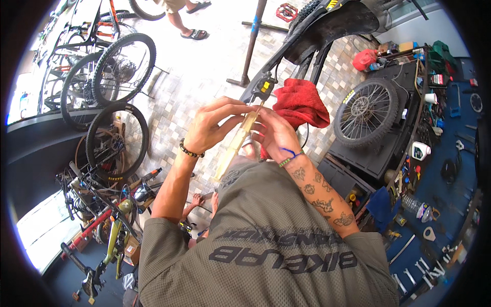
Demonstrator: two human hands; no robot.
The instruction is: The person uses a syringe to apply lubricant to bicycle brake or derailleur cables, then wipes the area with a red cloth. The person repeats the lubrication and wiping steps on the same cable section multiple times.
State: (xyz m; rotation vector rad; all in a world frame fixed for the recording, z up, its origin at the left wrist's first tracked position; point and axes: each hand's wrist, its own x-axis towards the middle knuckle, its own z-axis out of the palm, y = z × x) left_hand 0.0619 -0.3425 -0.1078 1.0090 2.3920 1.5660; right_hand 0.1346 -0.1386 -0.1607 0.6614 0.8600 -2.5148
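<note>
A long, translucent yellowish syringe-like tube [236,140] slants between my hands, its wide end toward my shirt and its narrow end pointing away. The fingertips of my left hand [212,124] close on it near the narrow end. From the other side, my right hand [279,134] pinches the same upper part with thumb and fingers; its lower fingers are partly hidden behind the palm. Just beyond the narrow tip is a black bicycle part with yellow patches [265,87], joined to a thin dark hose. A red cloth [300,102] hangs close behind my right hand.
Several bicycles [125,69] stand at the left. A dark bike frame [327,30] and a stand pole [253,43] are ahead. A loose wheel [365,112] lies on a black bench top at right, beside a blue tool surface [463,133]. Another person's feet [194,34] show far ahead.
</note>
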